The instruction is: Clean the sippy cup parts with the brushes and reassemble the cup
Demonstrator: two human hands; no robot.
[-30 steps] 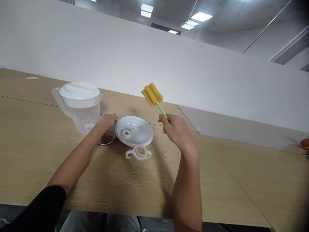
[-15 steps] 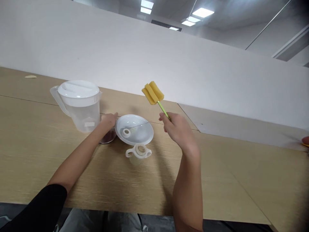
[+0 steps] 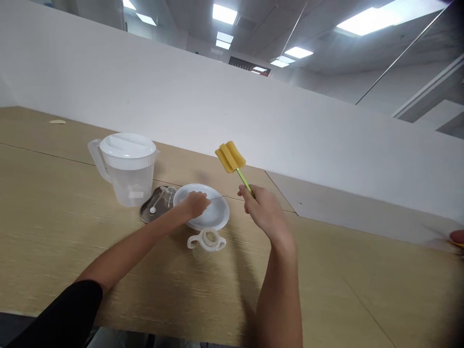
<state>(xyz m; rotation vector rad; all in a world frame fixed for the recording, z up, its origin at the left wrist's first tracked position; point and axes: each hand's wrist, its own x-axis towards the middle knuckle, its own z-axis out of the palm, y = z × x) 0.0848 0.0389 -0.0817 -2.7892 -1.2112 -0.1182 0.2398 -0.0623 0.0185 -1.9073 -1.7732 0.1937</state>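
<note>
My right hand (image 3: 263, 212) is closed on the thin green handle of a yellow sponge brush (image 3: 231, 157), whose head points up and away over the table. My left hand (image 3: 196, 203) reaches over the white plate (image 3: 217, 216), fingers curled down onto it; what they touch is hidden. In front of the plate stands a clear baby bottle with a white two-handled collar (image 3: 206, 240). Left of the plate lies a small metal tray (image 3: 150, 212) with a white spoon (image 3: 156, 203) and a clear piece on it.
A clear plastic pitcher with a white lid (image 3: 126, 166) stands at the left on the wooden table (image 3: 72, 241). A white partition wall (image 3: 217, 106) runs along the back. Another person's fingertip (image 3: 457, 237) shows at the right edge.
My left hand has moved right, from the small metal tray beside the pitcher onto the white plate. The tray is now uncovered. My right hand keeps the brush raised.
</note>
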